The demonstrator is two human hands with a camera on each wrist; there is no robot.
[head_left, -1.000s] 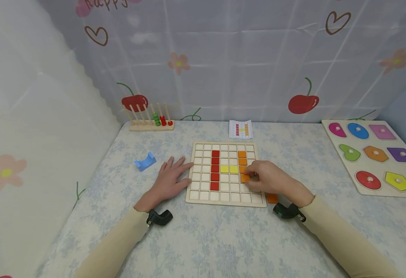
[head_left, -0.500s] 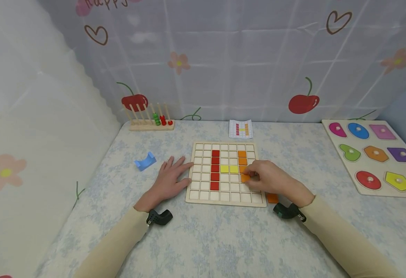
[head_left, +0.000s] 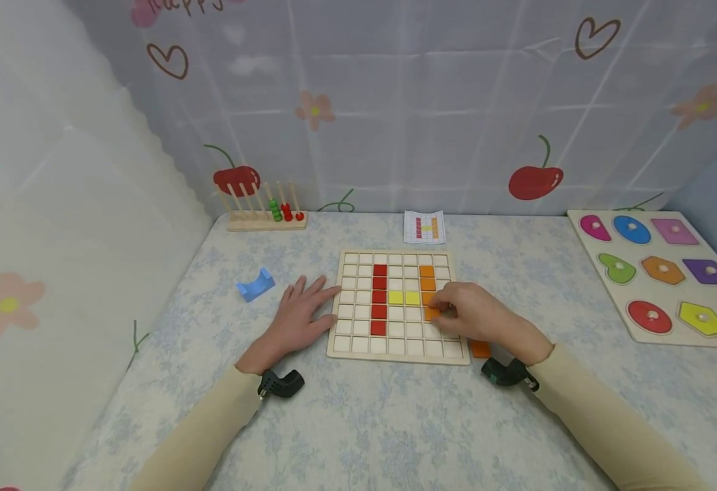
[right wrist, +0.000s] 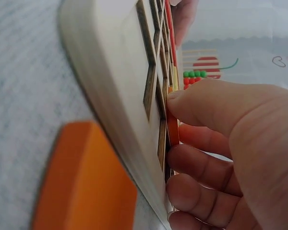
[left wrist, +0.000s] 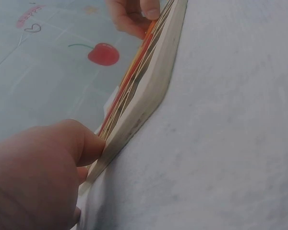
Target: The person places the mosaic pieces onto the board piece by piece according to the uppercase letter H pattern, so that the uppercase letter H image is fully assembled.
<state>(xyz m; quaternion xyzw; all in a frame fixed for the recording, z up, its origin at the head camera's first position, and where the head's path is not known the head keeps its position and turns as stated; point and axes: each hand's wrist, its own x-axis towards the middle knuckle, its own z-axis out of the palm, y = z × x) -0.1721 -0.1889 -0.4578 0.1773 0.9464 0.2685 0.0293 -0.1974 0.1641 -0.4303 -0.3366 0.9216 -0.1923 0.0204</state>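
Observation:
A wooden grid board [head_left: 398, 352] lies on the table between the hands. A column of red square tiles [head_left: 379, 297] sits in its left half, joined by two yellow tiles [head_left: 404, 298] to an orange column [head_left: 427, 277]. My right hand [head_left: 477, 314] pinches an orange tile [right wrist: 173, 128] between thumb and fingers, low in that orange column; the fingers partly cover it. With fingers spread, my left hand [head_left: 298, 315] rests at the board's left edge, its thumb touching the rim in the left wrist view. Another orange tile [head_left: 480, 350] lies on the table beside the board's lower right corner.
Behind the board lies a printed pattern card [head_left: 424, 228]. A peg rack with green and red beads [head_left: 267, 221] stands at the back left, and a blue curved piece [head_left: 256, 285] lies near the left hand. A shape puzzle board [head_left: 622, 274] occupies the right side.

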